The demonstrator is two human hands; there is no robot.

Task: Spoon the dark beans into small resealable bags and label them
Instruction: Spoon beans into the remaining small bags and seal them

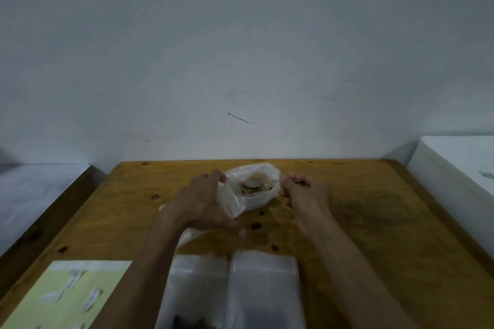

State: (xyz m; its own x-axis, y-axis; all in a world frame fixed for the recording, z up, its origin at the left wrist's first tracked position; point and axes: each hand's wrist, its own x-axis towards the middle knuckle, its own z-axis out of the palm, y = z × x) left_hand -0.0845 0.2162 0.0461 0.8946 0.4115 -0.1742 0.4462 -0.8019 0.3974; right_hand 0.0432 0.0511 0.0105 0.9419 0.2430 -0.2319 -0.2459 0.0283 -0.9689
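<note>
Both bare forearms reached forward from the near edge, angling in toward each other. The left hand (201, 201) lay palm down with its back up, fingers curled over at the far end and pinching thin plastic, the thumb stretched out low toward the right. The right hand (304, 191) sat level with it and a little apart, knuckles up, fingers folded into a loose fist around a slim metal handle.
</note>
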